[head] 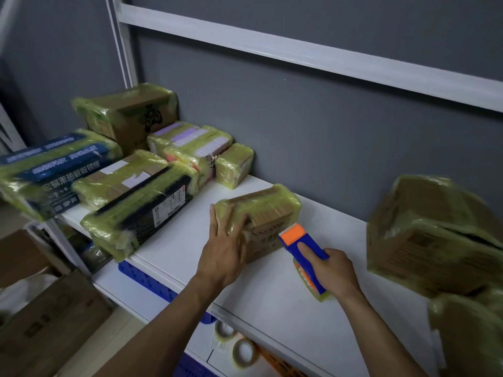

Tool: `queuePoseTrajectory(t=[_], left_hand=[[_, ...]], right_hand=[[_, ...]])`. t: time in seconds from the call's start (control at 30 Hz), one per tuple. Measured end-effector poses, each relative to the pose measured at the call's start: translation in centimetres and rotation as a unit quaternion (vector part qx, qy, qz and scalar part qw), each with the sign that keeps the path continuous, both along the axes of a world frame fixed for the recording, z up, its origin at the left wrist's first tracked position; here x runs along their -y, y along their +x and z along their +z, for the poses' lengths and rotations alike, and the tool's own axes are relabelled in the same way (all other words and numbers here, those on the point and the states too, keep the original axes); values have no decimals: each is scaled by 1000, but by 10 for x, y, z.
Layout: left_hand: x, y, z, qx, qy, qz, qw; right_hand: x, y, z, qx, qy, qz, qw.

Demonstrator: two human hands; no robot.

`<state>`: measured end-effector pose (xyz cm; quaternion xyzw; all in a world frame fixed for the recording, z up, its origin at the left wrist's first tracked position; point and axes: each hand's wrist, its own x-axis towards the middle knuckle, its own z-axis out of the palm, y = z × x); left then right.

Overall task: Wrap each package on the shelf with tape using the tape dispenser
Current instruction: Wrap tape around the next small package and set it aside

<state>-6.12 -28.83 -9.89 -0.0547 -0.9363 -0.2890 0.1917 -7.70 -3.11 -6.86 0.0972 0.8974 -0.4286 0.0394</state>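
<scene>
While the left hand steadies the package, the right hand holds the tape dispenser beside it.

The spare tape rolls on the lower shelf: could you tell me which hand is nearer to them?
Left. The left hand presses the box up and left of the tape rolls; the right hand sits farther right, gripping the dispenser.

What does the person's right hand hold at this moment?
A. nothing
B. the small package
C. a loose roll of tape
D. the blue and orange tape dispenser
D: the right hand grips the blue and orange tape dispenser, whose orange end is at the small package.
</scene>
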Motion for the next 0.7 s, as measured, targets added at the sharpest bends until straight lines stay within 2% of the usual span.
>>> queuePoseTrajectory(t=[0.13,0.23,0.37,0.5,0.57,0.67,0.7], left_hand=[[2,-5,13,4,35,-16,999],[10,-14,29,49,55,-20,997],[45,-30,47,85,-7,-60,995],[68,-53,50,12,-97,52,994],[58,-46,48,-8,-122,57,991],[25,-14,45,-56,-27,40,997],[15,-3,47,-39,9,54,998]], right_hand=[[7,9,16,-3,-87,18,996],[17,12,35,-28,-120,25,992],[13,15,58,-49,-119,32,991],[6,21,59,-41,-86,53,994],[6,22,55,-47,-80,55,994],[7,20,54,-48,-88,47,994],[8,19,54,-46,-90,46,994]])
